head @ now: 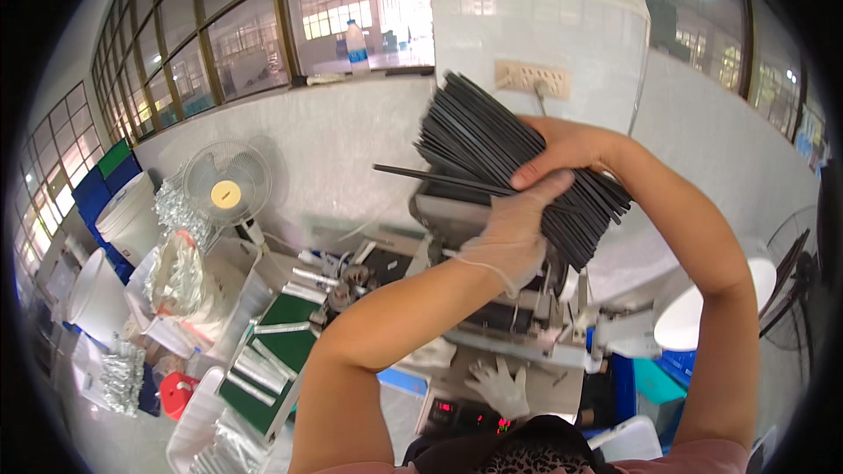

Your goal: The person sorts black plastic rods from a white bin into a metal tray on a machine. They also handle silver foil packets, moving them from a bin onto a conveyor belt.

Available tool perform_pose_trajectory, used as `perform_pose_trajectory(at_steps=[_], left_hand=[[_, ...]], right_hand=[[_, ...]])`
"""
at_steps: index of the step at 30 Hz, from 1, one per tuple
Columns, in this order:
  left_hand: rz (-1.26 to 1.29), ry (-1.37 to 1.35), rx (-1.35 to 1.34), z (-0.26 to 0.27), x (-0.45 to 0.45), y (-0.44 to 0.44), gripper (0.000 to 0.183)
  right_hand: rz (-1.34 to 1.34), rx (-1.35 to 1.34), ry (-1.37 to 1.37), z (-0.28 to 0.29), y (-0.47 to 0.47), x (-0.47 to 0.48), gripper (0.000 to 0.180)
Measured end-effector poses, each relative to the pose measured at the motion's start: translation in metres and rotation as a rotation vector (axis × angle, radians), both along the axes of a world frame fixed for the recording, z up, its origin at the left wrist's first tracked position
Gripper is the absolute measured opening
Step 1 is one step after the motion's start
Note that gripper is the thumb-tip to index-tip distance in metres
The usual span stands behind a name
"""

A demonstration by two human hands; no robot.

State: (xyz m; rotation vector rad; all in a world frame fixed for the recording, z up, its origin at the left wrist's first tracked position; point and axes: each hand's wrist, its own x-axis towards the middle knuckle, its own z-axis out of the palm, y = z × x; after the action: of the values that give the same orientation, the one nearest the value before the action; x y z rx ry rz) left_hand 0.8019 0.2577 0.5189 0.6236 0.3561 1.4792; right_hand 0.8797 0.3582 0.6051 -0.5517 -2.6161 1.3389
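Both hands grip one thick bundle of thin black sticks (481,131), held slanting above a bench machine (507,316). My left hand (520,230), in a thin translucent glove, holds the bundle from below, its thumb near the middle. Bare, my right hand (566,148) lies over the upper side, with the thumb across the sticks. One stick juts out to the left, apart from the others. The hands and bundle hide part of the machine.
A green conveyor belt (290,313) carries silvery strips at the left. Near me lie a pale glove (500,385) and a control panel (454,411) with red displays. A fan (227,184), white tubs (99,289) and a red container (176,394) stand left; a wall socket strip (533,79) is ahead.
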Motion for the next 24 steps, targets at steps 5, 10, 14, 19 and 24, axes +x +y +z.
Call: perform_pose_trajectory(at_steps=[5, 10, 14, 19, 24], left_hand=[[0.129, 0.210, -0.255, -0.045, -0.031, 0.120, 0.024], [-0.110, 0.433, -0.194, -0.060, -0.059, 0.152, 0.025], [-0.299, 1.050, -0.077, -0.012, -0.090, 0.109, 0.035], [0.291, 1.517, 0.351, 0.019, -0.140, 0.079, 0.034], [0.819, 1.389, 0.161, -0.020, -0.160, 0.101, 0.068]], right_hand=[[-0.107, 0.146, -0.158, -0.030, 0.092, -0.037, 0.103], [-0.159, 0.220, -0.157, -0.077, 0.135, -0.062, 0.094], [-0.160, 0.531, -0.127, -0.099, 0.151, -0.070, 0.093], [-0.113, 0.723, -0.353, -0.095, 0.128, -0.049, 0.096], [0.036, 1.003, -0.219, -0.108, 0.096, -0.038, 0.095]])
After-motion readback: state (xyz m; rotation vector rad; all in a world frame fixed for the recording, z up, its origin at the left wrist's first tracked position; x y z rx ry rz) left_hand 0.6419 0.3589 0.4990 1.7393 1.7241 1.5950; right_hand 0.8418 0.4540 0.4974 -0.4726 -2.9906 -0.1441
